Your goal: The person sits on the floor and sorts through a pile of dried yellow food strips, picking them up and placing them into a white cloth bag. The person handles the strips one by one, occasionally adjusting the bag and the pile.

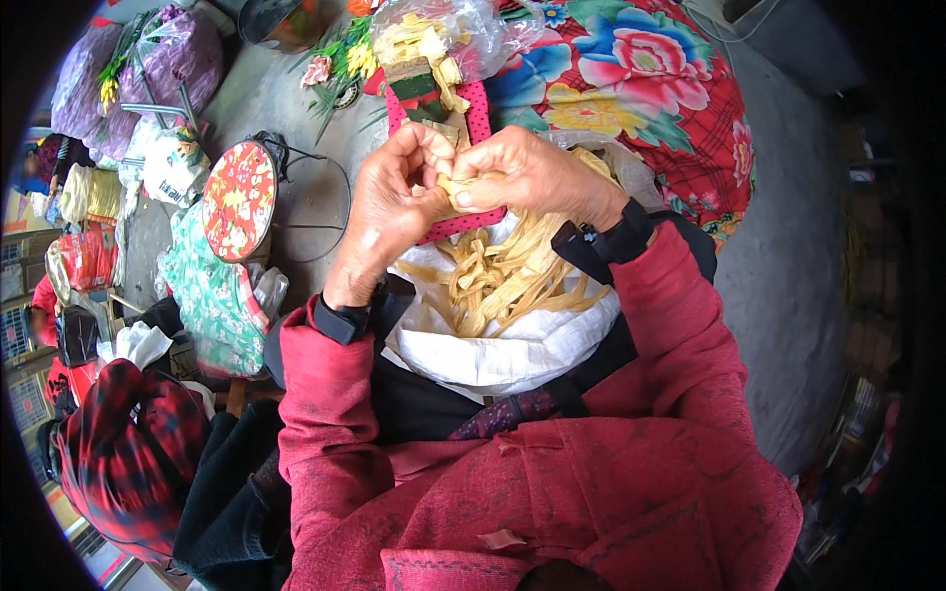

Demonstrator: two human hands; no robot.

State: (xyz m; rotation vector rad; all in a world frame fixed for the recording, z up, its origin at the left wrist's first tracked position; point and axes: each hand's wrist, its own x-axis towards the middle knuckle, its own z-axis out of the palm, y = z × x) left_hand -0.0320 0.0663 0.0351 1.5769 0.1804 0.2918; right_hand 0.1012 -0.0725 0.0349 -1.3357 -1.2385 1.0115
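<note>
My left hand [403,192] and my right hand [510,177] meet above a white woven sack [488,362] at my lap. Between their fingertips both pinch a pale yellow strip [462,188], perhaps dried plant fibre; the fingers partly hide it. Long strips of the same look [510,281] lie loose in the sack's open mouth. Just beyond my hands is a pink dotted cloth band or frame [479,111], with a dark green and red block [417,92] and more pale folded pieces [410,41] in clear plastic.
A red floral cloth [628,81] bulges at the upper right. To the left stand a round floral-topped stool or cushion [240,201], a green floral cloth [211,288] and purple-filled bags [174,63]. A person in red-and-black plaid [133,458] is close at the lower left.
</note>
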